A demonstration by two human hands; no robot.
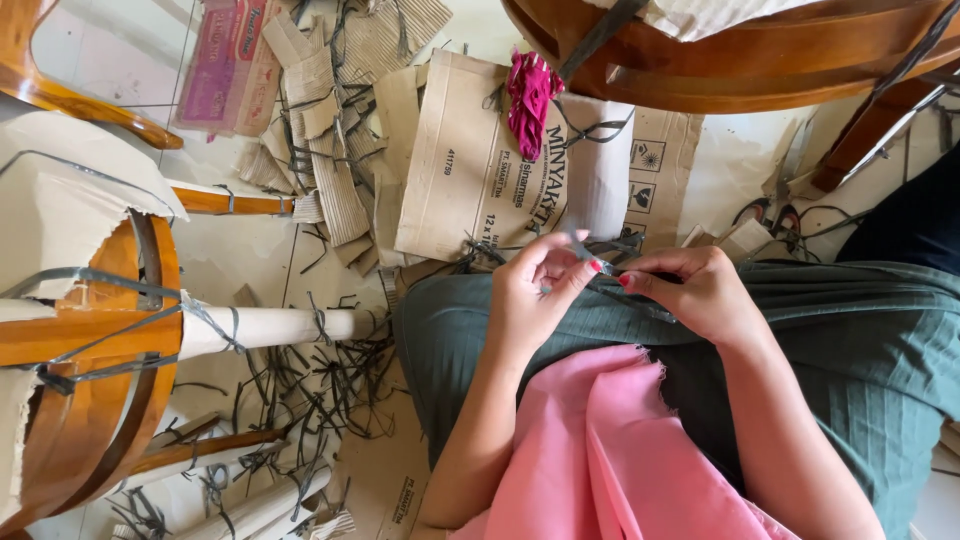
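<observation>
- The left hand, at the centre of the frame, is curled nearly closed — thumb and fingertips pinch a thin grey plastic strap that sticks up just above the knuckles.
- The right hand, just to the right of it, is also pinched shut on the same strap, forefinger and thumb meeting the left fingertips; the strap runs on under this hand toward the right.
- Both hands rest over a lap in a green skirt, with a pink cloth lying lower centre.
- Past the hands, upper centre, a flattened cardboard box lies on the floor with a crumpled magenta rag on it.
- At the left, a wooden chair lies on its side; its legs and seat are partly wrapped in cardboard bound with grey straps.
- Cut strap pieces litter the floor lower left, and torn corrugated scraps are heaped upper left.
- Judging by this, the unpacking looks well along — much wrapping is already off and lying loose — yet the chair at the left carries cardboard and bands not yet removed.
- More wooden furniture crosses the top right.
</observation>
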